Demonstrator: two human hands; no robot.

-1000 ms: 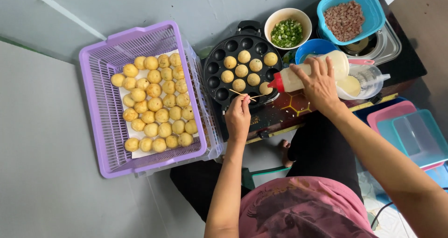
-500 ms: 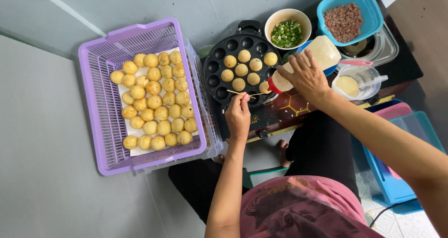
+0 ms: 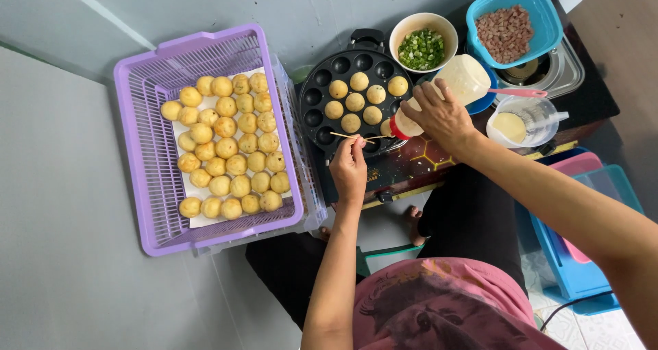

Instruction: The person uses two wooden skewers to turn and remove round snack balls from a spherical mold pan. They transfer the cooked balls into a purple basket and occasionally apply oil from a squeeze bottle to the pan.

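- On the left, a purple basket [image 3: 140, 151] is sitting on the floor, holding rows of golden fried balls [image 3: 229, 154] on white paper.
- Right of it, a round black mould pan [image 3: 322, 93] is carrying seven balls in its far wells.
- Beyond the pan, a white bowl of chopped greens [image 3: 421, 47] and a blue tub of brown bits [image 3: 506, 22] are standing side by side.
- The right hand [image 3: 442, 117] is gripping a tilted squeeze bottle [image 3: 460, 81], closed around it, red nozzle at the pan's right edge.
- The left hand [image 3: 348, 168] is pinching thin wooden skewers [image 3: 356, 137] over the pan's near rim.
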